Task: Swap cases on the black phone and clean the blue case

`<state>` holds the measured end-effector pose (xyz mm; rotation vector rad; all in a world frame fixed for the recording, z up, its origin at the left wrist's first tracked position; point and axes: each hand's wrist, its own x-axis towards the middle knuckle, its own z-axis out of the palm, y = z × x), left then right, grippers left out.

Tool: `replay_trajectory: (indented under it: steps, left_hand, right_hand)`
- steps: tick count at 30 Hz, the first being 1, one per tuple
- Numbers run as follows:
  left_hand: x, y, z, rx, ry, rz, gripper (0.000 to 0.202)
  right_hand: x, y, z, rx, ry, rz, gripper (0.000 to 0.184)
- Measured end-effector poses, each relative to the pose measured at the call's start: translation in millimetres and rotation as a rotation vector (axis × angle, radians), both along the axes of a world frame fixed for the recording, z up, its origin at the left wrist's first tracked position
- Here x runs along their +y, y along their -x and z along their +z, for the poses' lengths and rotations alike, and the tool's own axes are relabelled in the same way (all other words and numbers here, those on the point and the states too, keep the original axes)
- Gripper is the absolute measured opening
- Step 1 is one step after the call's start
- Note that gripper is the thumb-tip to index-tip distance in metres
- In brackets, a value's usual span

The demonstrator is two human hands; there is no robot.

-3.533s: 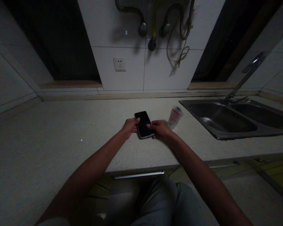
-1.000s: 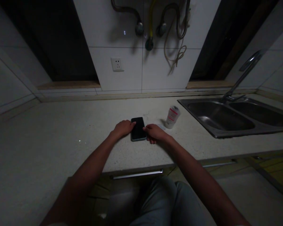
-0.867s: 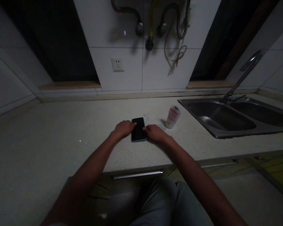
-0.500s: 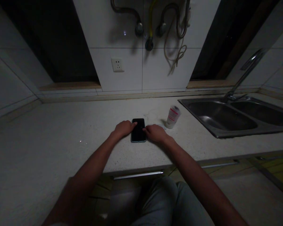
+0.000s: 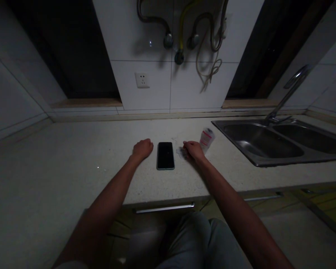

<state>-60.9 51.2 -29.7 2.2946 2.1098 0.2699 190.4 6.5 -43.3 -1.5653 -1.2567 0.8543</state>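
A dark-screened smartphone (image 5: 165,156) in a pale-edged case lies flat and upright-on on the stone counter (image 5: 145,179), with neither hand touching it. To its left my left hand (image 5: 143,148) rests on the counter, curled closed with nothing visible in it. My right hand (image 5: 194,150) is to the right of the phone, fingers pinched at a small clear, thin sheet (image 5: 180,152) that looks like plastic film. Its far end is hidden under my fingers. Just behind that hand stands a translucent cup (image 5: 207,137) with red print, its lower part partly covered.
On the right a steel double sink (image 5: 257,163) with a tall faucet (image 5: 285,91) is set into the counter. A tiled wall holds a socket (image 5: 142,80), hoses and a hanging cord (image 5: 212,71). A drawer handle (image 5: 165,208) runs below the front edge.
Both hands have come off the phone's sides, the left moving left and the right moving right to the clear sheet. The phone stays on the counter. The camera view has shifted slightly.
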Motion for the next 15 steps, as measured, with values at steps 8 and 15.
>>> replay_trajectory:
  steps: [8, 15]
  left_hand:
    - [-6, -2, 7.3, -0.085, 0.031, -0.001, 0.035]
    - [-29, -24, 19.3, -0.171, 0.068, 0.010, 0.052]
  right_hand:
    - [-5, 3, 2.2, -0.178, -0.034, 0.017, 0.038]
    - [-15, 7, 13.5, -0.546, -0.281, -0.012, 0.039]
